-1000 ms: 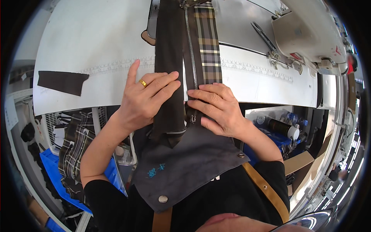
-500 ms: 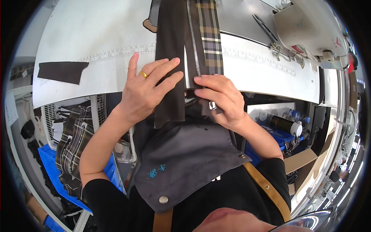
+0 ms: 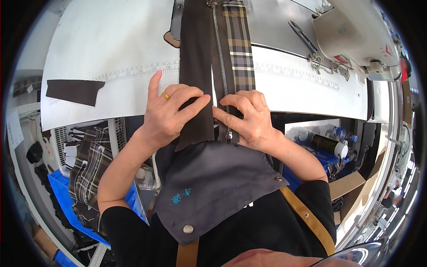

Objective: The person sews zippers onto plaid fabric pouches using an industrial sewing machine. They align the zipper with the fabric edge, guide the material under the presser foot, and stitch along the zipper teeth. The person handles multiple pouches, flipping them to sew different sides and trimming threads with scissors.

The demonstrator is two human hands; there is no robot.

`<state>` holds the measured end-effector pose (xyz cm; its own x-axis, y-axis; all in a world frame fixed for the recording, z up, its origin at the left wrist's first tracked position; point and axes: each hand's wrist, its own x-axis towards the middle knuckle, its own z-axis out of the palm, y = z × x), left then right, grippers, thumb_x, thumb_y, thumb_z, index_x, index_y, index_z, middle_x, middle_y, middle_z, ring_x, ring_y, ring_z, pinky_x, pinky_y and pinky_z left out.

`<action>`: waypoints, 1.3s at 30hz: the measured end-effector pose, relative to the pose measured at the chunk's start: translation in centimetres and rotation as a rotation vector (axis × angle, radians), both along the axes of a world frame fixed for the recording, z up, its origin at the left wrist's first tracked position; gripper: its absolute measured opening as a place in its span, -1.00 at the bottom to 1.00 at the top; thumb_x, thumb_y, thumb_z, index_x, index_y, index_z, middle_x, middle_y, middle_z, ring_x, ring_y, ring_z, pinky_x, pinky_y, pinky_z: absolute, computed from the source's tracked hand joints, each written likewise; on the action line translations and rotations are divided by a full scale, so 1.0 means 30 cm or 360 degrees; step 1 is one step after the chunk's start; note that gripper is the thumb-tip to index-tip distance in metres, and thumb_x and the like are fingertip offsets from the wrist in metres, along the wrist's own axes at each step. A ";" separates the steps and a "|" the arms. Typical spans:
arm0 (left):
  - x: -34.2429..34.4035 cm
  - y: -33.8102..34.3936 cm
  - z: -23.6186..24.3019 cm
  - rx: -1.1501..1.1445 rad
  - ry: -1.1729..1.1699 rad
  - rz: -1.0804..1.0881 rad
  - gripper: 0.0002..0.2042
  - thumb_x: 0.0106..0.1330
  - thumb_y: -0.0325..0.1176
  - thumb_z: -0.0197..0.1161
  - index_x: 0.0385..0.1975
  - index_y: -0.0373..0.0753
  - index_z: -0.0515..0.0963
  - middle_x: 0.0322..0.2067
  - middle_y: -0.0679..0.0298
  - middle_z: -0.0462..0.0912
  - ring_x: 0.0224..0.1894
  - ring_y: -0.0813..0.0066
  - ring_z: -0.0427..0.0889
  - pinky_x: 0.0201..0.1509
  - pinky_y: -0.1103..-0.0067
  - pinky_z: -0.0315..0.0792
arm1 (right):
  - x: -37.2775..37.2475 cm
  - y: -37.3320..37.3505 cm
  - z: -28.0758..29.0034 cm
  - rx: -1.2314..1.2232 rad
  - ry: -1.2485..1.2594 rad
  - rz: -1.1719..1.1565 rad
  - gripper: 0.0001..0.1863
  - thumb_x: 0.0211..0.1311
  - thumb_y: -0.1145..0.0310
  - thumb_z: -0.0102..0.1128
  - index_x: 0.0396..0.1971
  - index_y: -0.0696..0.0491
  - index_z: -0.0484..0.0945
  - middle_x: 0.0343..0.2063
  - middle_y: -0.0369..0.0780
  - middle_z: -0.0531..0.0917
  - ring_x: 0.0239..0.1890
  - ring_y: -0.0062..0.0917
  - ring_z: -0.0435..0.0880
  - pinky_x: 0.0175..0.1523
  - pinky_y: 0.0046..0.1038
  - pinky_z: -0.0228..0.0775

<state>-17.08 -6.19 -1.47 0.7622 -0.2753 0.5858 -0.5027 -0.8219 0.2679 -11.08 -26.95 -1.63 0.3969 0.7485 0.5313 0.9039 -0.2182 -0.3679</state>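
Observation:
A strip of dark brown fabric (image 3: 195, 58) hangs over the near edge of the white worktable. My left hand (image 3: 171, 111), wearing a gold ring, pinches its right edge between thumb and fingers; the little finger sticks up. Beside the strip runs a metal zipper (image 3: 218, 44) on dark tape, with plaid fabric (image 3: 241, 55) along its right. My right hand (image 3: 251, 118) grips the zipper tape near its lower end, thumb toward the strip. The zipper's slider (image 3: 228, 133) shows just below my right thumb. A narrow gap separates strip and zipper.
The white worktable (image 3: 102, 49) carries a printed ruler line. A dark fabric scrap (image 3: 74, 92) lies at left. Tweezers (image 3: 304, 38) rest near the sewing machine (image 3: 356, 33) at right. Below left, a blue bin (image 3: 62, 189) holds plaid pieces; a cardboard box (image 3: 347, 184) stands below right.
My right hand has changed its hold on the zipper, and the slider now hangs lower and straight. My left hand has slid slightly toward me along the strip.

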 end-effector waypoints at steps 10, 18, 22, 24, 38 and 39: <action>0.000 0.005 -0.005 0.0002 -0.0006 -0.0025 -0.76 0.01 -0.42 0.17 -0.27 -0.12 0.61 -0.34 0.46 0.55 -0.36 0.56 0.53 0.34 0.31 -0.09 | 0.005 -0.002 0.002 -0.0019 0.0004 0.0006 -0.56 -0.29 0.48 0.18 -0.23 -0.01 0.61 -0.25 -0.29 0.47 -0.20 -0.43 0.40 -0.19 -0.41 0.17; -0.005 0.005 0.021 -0.0041 0.0131 -0.0080 -0.69 -0.05 -0.34 0.22 -0.23 -0.15 0.60 -0.27 0.42 0.54 -0.28 0.50 0.51 0.34 0.30 -0.12 | 0.004 0.001 0.002 -0.0008 0.0006 -0.0005 -0.59 -0.26 0.43 0.17 -0.23 -0.01 0.62 -0.25 -0.30 0.47 -0.20 -0.44 0.40 -0.19 -0.43 0.17; -0.011 0.013 0.021 -0.0022 0.0175 -0.0089 -0.67 -0.06 -0.34 0.24 -0.21 -0.15 0.60 -0.26 0.42 0.54 -0.25 0.49 0.50 0.31 0.31 -0.05 | 0.002 0.003 0.003 -0.0011 0.0016 -0.0013 -0.59 -0.25 0.43 0.16 -0.24 -0.01 0.63 -0.26 -0.31 0.47 -0.20 -0.45 0.40 -0.19 -0.43 0.16; -0.012 0.015 0.019 -0.0032 0.0174 -0.0098 -0.66 -0.06 -0.34 0.24 -0.21 -0.15 0.60 -0.26 0.42 0.54 -0.24 0.49 0.50 0.30 0.32 -0.02 | 0.004 0.002 0.002 -0.0010 0.0003 -0.0012 -0.59 -0.26 0.43 0.17 -0.24 -0.01 0.63 -0.26 -0.31 0.47 -0.20 -0.45 0.40 -0.19 -0.44 0.16; -0.013 0.017 0.027 -0.0047 0.0214 -0.0126 -0.65 -0.05 -0.34 0.24 -0.19 -0.16 0.60 -0.23 0.40 0.53 -0.22 0.48 0.49 0.30 0.35 0.01 | 0.002 0.002 -0.005 0.0007 0.0000 -0.0013 -0.58 -0.27 0.44 0.18 -0.22 -0.01 0.62 -0.25 -0.32 0.47 -0.20 -0.46 0.40 -0.19 -0.44 0.15; -0.012 0.017 0.026 -0.0038 0.0206 -0.0127 -0.65 -0.05 -0.35 0.24 -0.18 -0.16 0.60 -0.23 0.40 0.53 -0.22 0.48 0.49 0.30 0.35 0.01 | 0.002 0.002 -0.004 0.0009 0.0001 -0.0012 -0.57 -0.27 0.44 0.18 -0.22 -0.01 0.62 -0.24 -0.32 0.48 -0.19 -0.46 0.41 -0.19 -0.43 0.15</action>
